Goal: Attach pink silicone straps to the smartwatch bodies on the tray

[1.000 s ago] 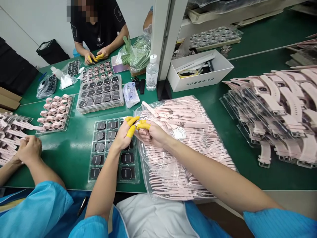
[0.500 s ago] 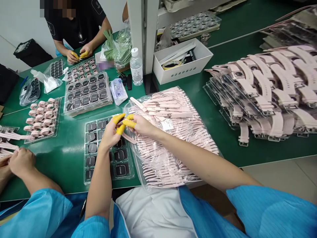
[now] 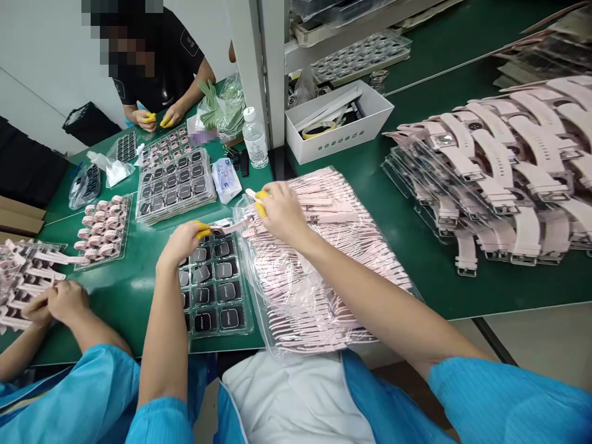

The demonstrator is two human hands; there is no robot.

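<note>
My left hand [image 3: 181,242], yellow covers on its fingertips, pinches a small watch with a pink strap [image 3: 235,227] that extends to the right. It is held above the far edge of a clear tray [image 3: 213,282] of dark square watch pieces. My right hand [image 3: 283,211], also with yellow fingertip covers, is over the far left part of a clear plastic bag [image 3: 319,277] full of pink watch straps. Its fingers are closed on a pale pink strap [image 3: 251,193], whose end sticks out left. The fingers partly hide both straps.
At the left, a co-worker's hands [image 3: 60,303] work by pink straps. Another person [image 3: 161,117] sits across the table. Stacked trays of pink-strapped watches [image 3: 499,166] stand right. A white box [image 3: 340,123], water bottle [image 3: 254,139] and metal post [image 3: 272,74] stand behind the bag.
My hands were together over the tray and have moved apart, the left one leftward, the right one to the right and up over the bag. The whole view has shifted slightly.
</note>
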